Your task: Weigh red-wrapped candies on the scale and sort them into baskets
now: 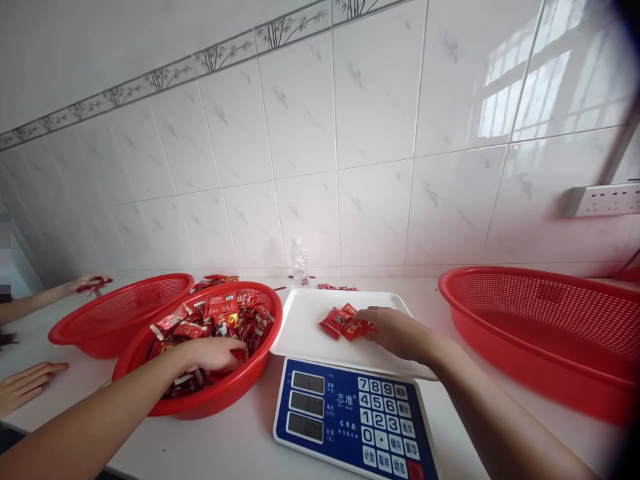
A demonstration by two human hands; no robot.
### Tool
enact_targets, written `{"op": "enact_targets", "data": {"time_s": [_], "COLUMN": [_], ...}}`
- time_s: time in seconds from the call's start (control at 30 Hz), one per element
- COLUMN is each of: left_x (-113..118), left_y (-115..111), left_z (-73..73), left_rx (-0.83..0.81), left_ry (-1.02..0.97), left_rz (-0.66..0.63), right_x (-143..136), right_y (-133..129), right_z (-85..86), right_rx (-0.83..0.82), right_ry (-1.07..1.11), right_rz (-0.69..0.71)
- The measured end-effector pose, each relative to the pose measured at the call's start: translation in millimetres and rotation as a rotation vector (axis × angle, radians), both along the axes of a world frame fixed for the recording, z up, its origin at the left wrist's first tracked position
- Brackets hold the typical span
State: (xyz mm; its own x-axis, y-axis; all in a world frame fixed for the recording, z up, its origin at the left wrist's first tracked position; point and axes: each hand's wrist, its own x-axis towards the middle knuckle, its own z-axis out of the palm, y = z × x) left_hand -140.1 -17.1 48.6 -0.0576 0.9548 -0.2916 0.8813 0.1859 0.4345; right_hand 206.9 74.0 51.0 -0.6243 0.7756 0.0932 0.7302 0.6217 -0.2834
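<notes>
My left hand [220, 353] reaches down into a red plastic basket [195, 407] heaped with small red snack packets [190, 330]. Its fingers are curled around a red packet [241, 355], partly hidden. My right hand [387, 327] is over the white tray [300, 340] of a blue digital scale [345, 417]. Its fingertips close on a small red snack packet [359, 329]. Beside that, another red packet [334, 321] lies on the tray, and one more [349, 309] shows partly behind them.
At the right is a second red basket [530, 360]. Another red basket [85, 340] stands at the left, near a co-worker's hands [35, 383]. A clear bottle [299, 263] and several loose red packets [215, 281] are by the tiled wall. A power strip [603, 200] is mounted at the right.
</notes>
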Motion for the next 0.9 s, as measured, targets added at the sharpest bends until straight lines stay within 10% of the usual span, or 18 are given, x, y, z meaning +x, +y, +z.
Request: {"op": "enact_targets", "data": {"time_s": [0.4,0.63,0.9], "left_x": [36,106,131], "left_y": [26,68,102], "left_z": [77.3,57.4,41.2], "left_rx": [0.485,0.33,0.261], "left_ry": [0.127,0.076,0.011], "left_rz": [-0.138,-0.356,-0.34], "right_x": [17,16,16], "right_y": [4,6,3], "right_z": [6.2,5.8,7.6], "right_rx": [-0.024,-0.017,-0.013], "right_ry": [-0.002,-0.013,0.004], "right_rz": [-0.138,-0.156,-0.131]}}
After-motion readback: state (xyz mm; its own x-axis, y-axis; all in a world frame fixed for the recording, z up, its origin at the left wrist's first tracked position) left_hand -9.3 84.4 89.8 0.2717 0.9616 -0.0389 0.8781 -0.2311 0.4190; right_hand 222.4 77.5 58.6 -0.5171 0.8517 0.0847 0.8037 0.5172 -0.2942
